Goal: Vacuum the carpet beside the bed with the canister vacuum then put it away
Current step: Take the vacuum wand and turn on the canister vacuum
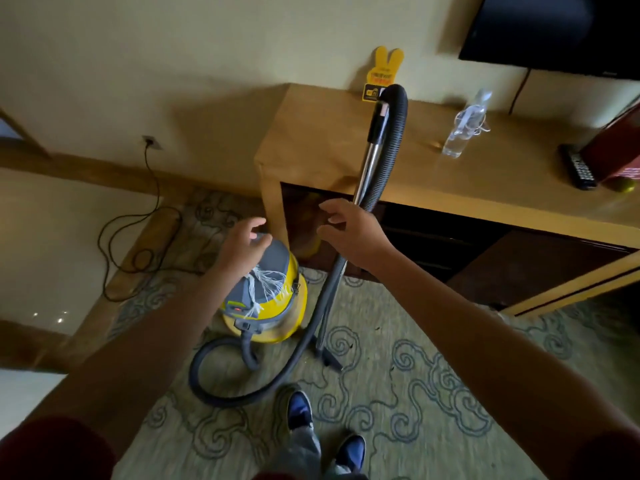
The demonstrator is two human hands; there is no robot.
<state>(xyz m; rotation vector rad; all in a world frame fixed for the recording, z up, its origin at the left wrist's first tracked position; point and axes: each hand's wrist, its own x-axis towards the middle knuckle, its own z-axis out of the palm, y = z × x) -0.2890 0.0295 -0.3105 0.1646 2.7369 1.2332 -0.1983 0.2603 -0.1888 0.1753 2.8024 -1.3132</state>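
Yellow canister vacuum (268, 299) on the patterned carpet (415, 393), just beside the wooden desk's (311, 140) leg. Grey lid on top, white string tied round it. Black hose (242, 398) curled on the floor, then up and over the metal wand (369, 161), leaned on the desk edge. Left hand (242, 245) spread loose above the lid, nothing held. Right hand (349, 230) loose too, fingers curled near the wand, not touching. Water bottle (465, 126) and remote (578, 166) on the desk. Power cord (138, 216) plugged into the wall.

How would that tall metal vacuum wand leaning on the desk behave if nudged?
The metal vacuum wand is probably stiff, but it only leans on the wooden desk, so it may slide sideways and topple. The ribbed black hose looks floppy and could drag it.
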